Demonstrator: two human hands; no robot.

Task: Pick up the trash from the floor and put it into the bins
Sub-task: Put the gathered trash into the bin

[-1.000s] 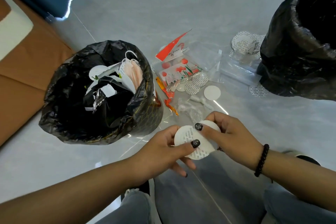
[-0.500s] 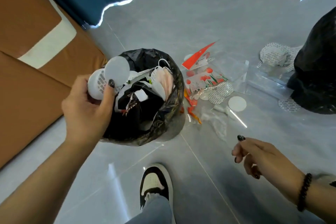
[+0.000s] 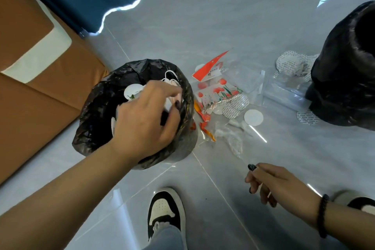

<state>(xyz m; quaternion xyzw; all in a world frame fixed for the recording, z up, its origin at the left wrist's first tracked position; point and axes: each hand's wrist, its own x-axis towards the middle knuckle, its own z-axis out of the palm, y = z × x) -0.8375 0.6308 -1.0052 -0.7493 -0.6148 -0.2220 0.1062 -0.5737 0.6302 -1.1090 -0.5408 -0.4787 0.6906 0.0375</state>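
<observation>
Black-lined bin [image 3: 97, 107] brims with white trash; both hands' fingers [image 3: 261, 186] loose, empty.

Readable text: none.
Red packet [image 3: 209, 64] on the floor [image 3: 233, 16]: small print on its white label, too blurred to read.
Round liners [image 3: 235, 105]: grey printed rows, illegible.
Tulip packet [image 3: 218, 92]: pictures only.

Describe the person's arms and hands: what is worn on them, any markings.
Both forearms are bare, with no sleeves showing. The left hand and the right hand have dark-painted nails on their fingers. The right wrist wears a black beaded bracelet. No rings or watch show.
</observation>
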